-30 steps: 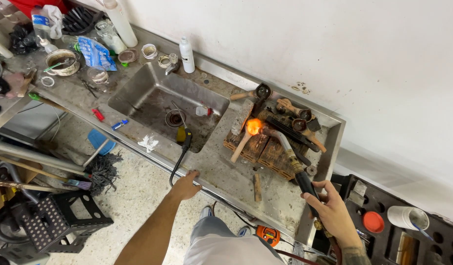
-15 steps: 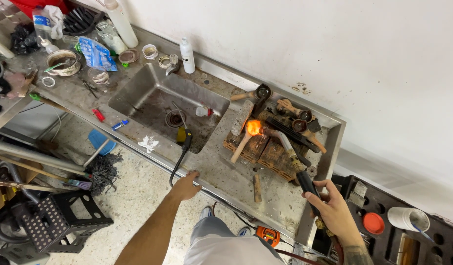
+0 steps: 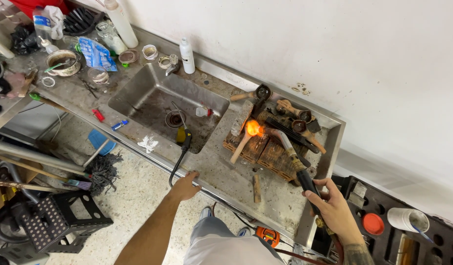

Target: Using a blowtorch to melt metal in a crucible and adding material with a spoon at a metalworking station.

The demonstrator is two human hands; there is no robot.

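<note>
My right hand (image 3: 332,208) grips the black handle of a gas torch (image 3: 297,167), its curved nozzle pointing left at a glowing orange crucible (image 3: 253,128). The crucible has a wooden handle and rests on a bed of reddish bricks (image 3: 268,154) on the metal counter. My left hand (image 3: 186,185) rests on the counter's front edge, fingers spread, holding nothing. More wooden-handled ladles (image 3: 297,115) lie behind the bricks.
A steel sink (image 3: 153,95) sits left of the bricks with a black hose (image 3: 180,157) hanging out of it. Bottles, jars, tape rolls and bags crowd the counter's far left. A black crate (image 3: 57,221) and a mop (image 3: 101,172) stand on the floor.
</note>
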